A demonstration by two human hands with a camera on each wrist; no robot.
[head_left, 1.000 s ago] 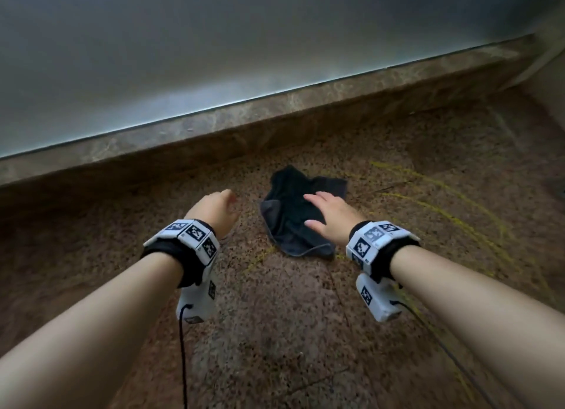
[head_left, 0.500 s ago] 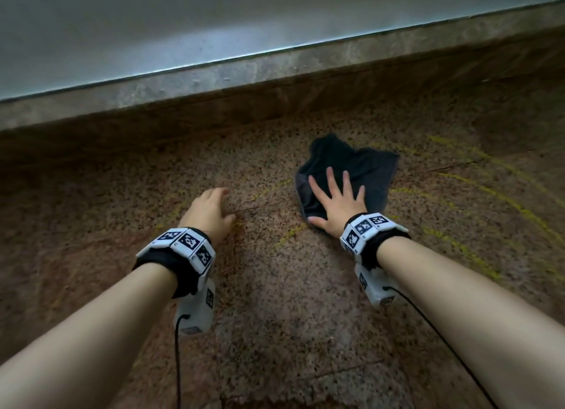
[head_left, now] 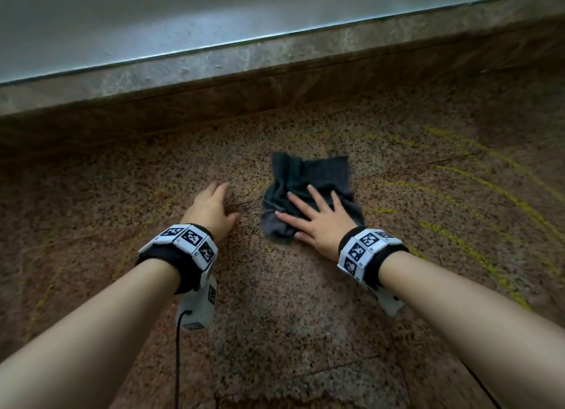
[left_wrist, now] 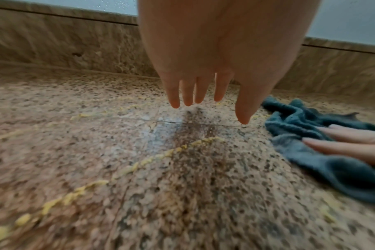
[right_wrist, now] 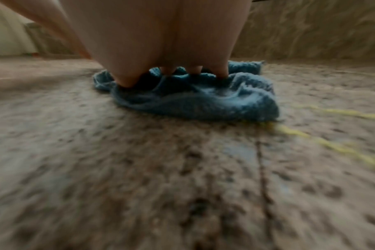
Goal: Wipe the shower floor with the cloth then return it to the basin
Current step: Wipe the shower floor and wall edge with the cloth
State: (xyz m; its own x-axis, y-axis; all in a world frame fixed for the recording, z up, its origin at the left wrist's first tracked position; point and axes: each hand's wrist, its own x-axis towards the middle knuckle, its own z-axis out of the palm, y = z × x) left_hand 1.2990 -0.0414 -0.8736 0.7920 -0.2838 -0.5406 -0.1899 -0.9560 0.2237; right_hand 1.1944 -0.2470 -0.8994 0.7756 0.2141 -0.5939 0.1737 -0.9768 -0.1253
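Observation:
A crumpled blue-grey cloth (head_left: 308, 176) (left_wrist: 332, 172) (right_wrist: 203, 104) lies on the speckled stone shower floor (head_left: 290, 301). My right hand (head_left: 315, 217) lies flat on the cloth's near half, fingers spread and straight, pressing it to the floor. In the right wrist view the fingertips (right_wrist: 222, 73) sink into the cloth's folds. My left hand (head_left: 214, 206) (left_wrist: 203, 94) is just left of the cloth, fingers straight, holding nothing, low over the bare floor. Yellow streaks (left_wrist: 139, 164) (head_left: 489, 191) cross the floor on both sides of the cloth. No basin is in view.
A low marble curb (head_left: 275, 59) runs across the far side of the floor, with a frosted glass panel (head_left: 183, 14) above it. A cable (head_left: 177, 362) hangs from my left wrist unit.
My right hand has pushed the cloth left and nearer to me, bunching its near edge. The left hand's fingers have straightened and it stays beside the cloth.

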